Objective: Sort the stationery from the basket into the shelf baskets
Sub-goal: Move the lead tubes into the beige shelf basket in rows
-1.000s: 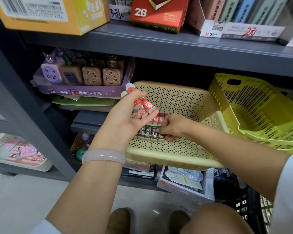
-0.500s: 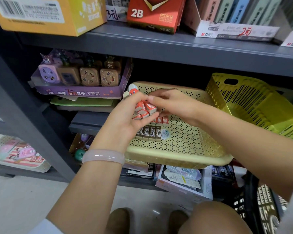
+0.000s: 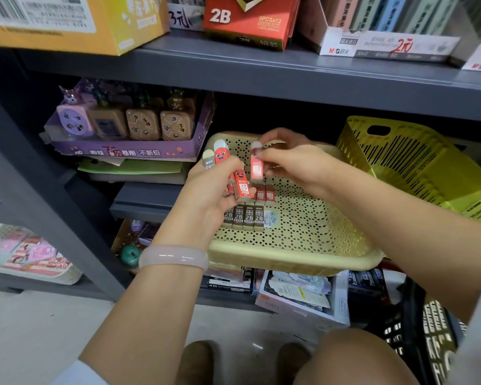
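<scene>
- Since half a second ago, the right hand (image 3: 292, 162) has drawn one red eraser (image 3: 257, 166) clear of the bundle and now pinches it upright by its top end, above the far half of the beige basket (image 3: 303, 257).
- Just left of that eraser, the left hand (image 3: 206, 190) grips a small bundle of erasers (image 3: 233, 173), red-sleeved and one beige, fanned out above the basket's left rim.
- Below both hands, on the basket floor, lies a tidy row of erasers (image 3: 247, 212), brown "2B" sleeves nearest the viewer and red ones behind.
- Each eraser looks light, small and firm, with a smooth paper sleeve; a pinch across the sleeve's long sides should hold better than the bare rounded tip, which could slip.
- Loose ones in the left-hand bundle may slide out if the grip eases.
- Right of the beige basket, a yellow basket (image 3: 400, 168) sits tilted on the same shelf.
- Left of it stands a purple display tray (image 3: 128, 152) of sharpeners.
</scene>
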